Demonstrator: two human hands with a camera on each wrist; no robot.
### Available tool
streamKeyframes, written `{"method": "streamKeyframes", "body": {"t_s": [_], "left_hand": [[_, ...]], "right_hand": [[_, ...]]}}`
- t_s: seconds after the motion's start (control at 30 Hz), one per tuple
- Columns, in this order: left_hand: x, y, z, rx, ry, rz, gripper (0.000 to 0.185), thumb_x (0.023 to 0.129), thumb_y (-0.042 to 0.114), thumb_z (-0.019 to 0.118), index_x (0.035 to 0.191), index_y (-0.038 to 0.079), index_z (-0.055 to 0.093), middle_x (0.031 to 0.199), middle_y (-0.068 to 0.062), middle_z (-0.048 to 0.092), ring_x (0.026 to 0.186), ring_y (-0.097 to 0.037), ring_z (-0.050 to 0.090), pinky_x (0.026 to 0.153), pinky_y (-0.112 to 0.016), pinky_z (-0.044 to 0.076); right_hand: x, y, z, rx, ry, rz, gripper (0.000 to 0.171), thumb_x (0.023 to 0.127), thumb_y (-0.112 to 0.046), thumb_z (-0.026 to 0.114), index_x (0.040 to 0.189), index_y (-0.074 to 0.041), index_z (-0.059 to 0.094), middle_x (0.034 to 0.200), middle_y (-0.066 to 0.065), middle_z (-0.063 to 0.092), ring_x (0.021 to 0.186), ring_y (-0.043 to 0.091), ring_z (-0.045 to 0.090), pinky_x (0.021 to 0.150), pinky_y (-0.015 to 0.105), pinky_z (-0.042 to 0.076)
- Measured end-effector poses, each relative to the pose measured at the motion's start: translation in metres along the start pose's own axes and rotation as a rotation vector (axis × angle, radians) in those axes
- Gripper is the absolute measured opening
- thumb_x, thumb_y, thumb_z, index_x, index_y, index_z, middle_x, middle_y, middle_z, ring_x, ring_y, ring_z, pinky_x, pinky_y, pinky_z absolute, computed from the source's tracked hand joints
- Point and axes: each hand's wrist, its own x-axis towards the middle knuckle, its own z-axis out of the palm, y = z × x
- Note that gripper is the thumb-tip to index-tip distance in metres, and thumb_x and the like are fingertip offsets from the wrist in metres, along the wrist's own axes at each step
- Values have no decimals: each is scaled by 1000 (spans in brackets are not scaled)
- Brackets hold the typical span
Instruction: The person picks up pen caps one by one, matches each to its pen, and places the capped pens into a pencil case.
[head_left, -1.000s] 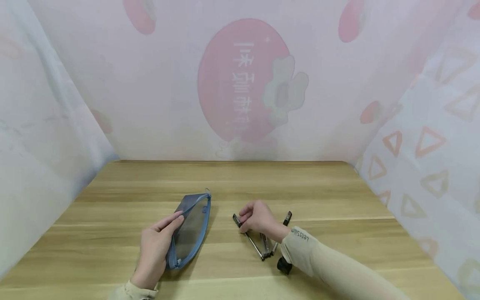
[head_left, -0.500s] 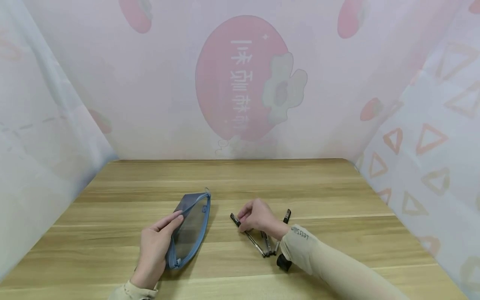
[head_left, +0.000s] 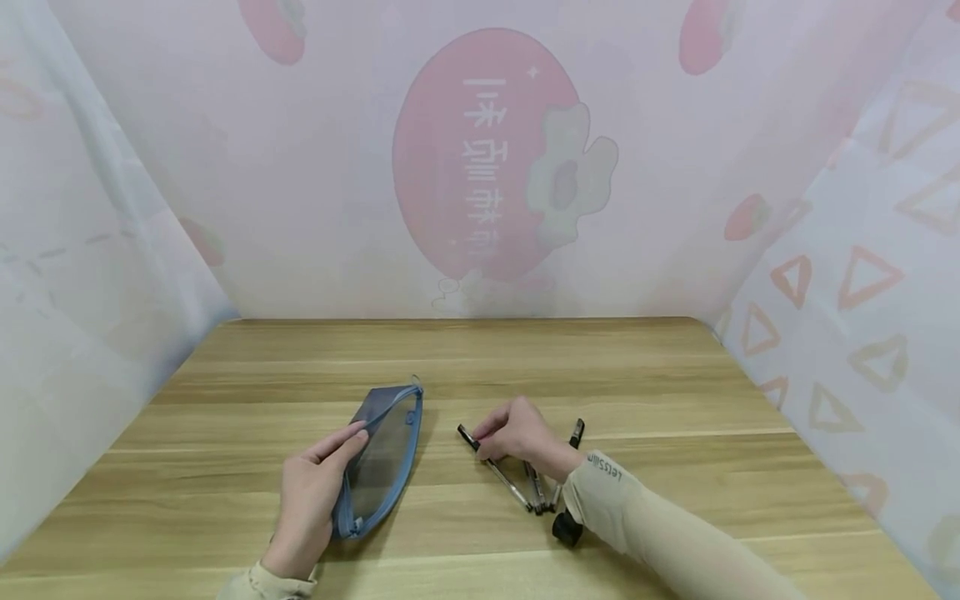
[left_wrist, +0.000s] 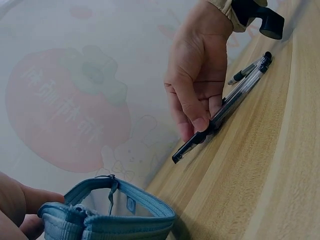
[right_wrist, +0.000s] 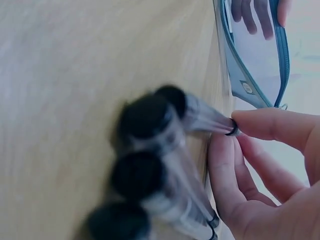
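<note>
My left hand (head_left: pixel 313 496) grips one side of a blue zippered mesh pencil case (head_left: pixel 384 467), whose mouth gapes toward the right. To its right, my right hand (head_left: pixel 517 432) pinches a clear pen (left_wrist: pixel 189 148) near its black cap, between thumb and fingers. That pen slants, its cap end pointing toward the case and its other end by the ends of the other pens. Several more pens (right_wrist: pixel 145 117) lie fanned out beneath and beside the right hand, partly hidden by it in the head view. One black cap (head_left: pixel 577 432) shows beyond the right wrist.
Both hands work over a wood-grain table (head_left: pixel 465 358). A pale cloth backdrop (head_left: pixel 330 183) with strawberry prints rises behind it, and cloth also hangs at both sides. A black wrist camera (head_left: pixel 567 528) sits under the right sleeve, close to the pens.
My right hand has shifted very slightly left with the pinched pen, whose cap end is now a little nearer the pencil case. The left hand and the case have stayed put.
</note>
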Motion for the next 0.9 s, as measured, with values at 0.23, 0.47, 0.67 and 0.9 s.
{"method": "streamKeyframes", "body": {"t_s": [0.23, 0.47, 0.67, 0.9], "left_hand": [[0, 0, 0, -3, 3, -4, 42, 89, 25, 76, 123, 2, 68, 136, -14, 56, 133, -24, 42, 109, -40, 34], [0, 0, 0, 9, 4, -3, 42, 89, 26, 76, 123, 2, 68, 137, -14, 56, 132, -24, 42, 108, -40, 34], [-1, 1, 0, 12, -5, -4, 43, 90, 25, 74, 125, 2, 67, 138, -14, 55, 133, -25, 42, 108, -40, 34], [-2, 1, 0, 7, -4, -12, 43, 91, 26, 74, 126, 2, 66, 138, -14, 54, 132, -24, 42, 108, -40, 34]], "right_hand": [[-5, -4, 2, 62, 12, -10, 22, 73, 10, 80, 93, 1, 76, 87, 10, 71, 70, 21, 67, 65, 35, 58], [-7, -7, 4, 121, 47, -12, 22, 74, 9, 79, 94, 1, 76, 87, 10, 71, 73, 21, 68, 68, 35, 59], [-10, -7, 8, 173, 45, -28, 22, 75, 10, 77, 94, 1, 76, 88, 11, 71, 77, 22, 68, 72, 35, 58], [-11, -9, 13, 242, 76, -6, 23, 76, 8, 78, 98, 1, 75, 91, 11, 71, 80, 22, 69, 73, 33, 58]]}}
